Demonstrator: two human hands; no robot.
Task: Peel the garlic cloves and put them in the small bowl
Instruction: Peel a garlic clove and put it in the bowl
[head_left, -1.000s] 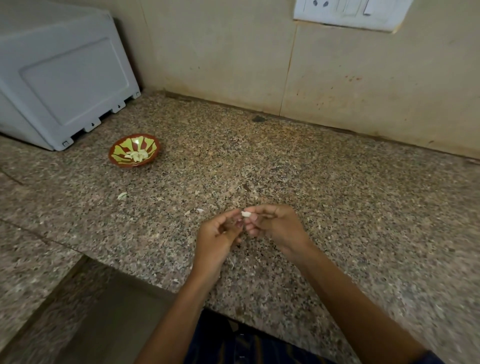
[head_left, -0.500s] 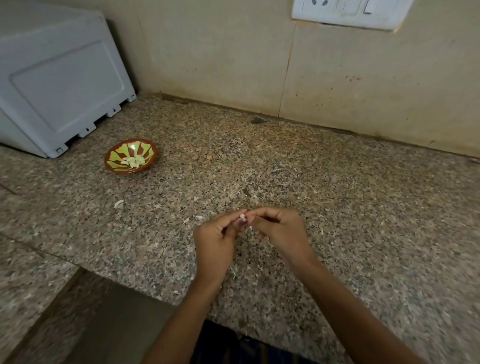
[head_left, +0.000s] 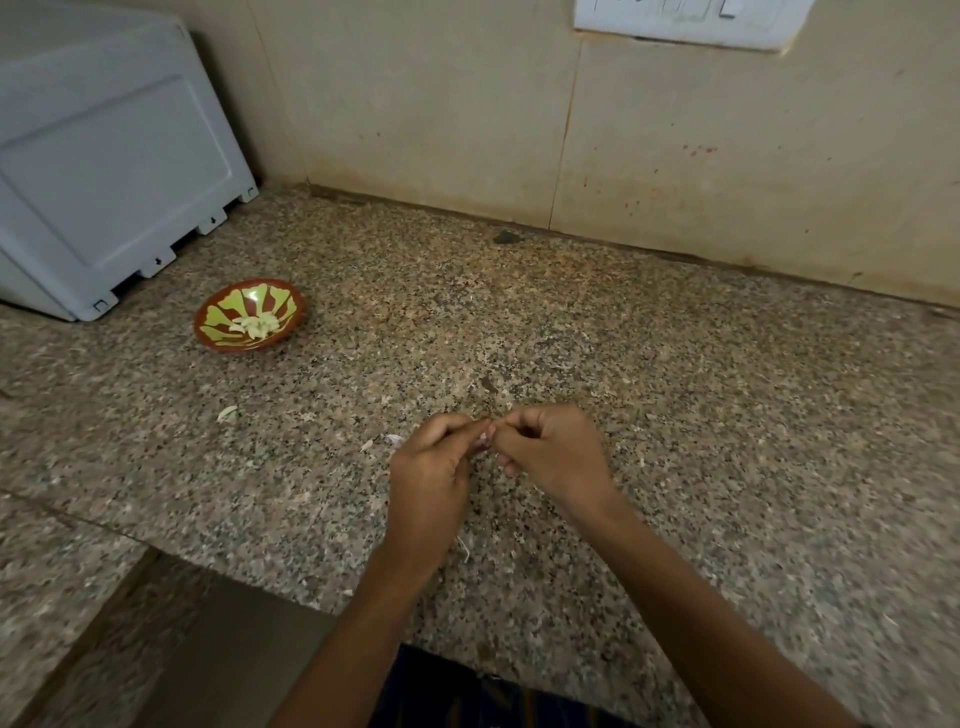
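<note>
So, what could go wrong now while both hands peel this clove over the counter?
The garlic clove is tiny, pinched between the left hand and right hand; it may slip onto the speckled counter, where it would be hard to spot. The small bowl sits far left, so the carry could drop it.

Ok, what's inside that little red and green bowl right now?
The small bowl holds a little heap of pale peeled garlic cloves near its middle, with green-striped inner wall bare around them. The pile hides the bowl's bottom, and the cloves overlap too much to count.
</note>
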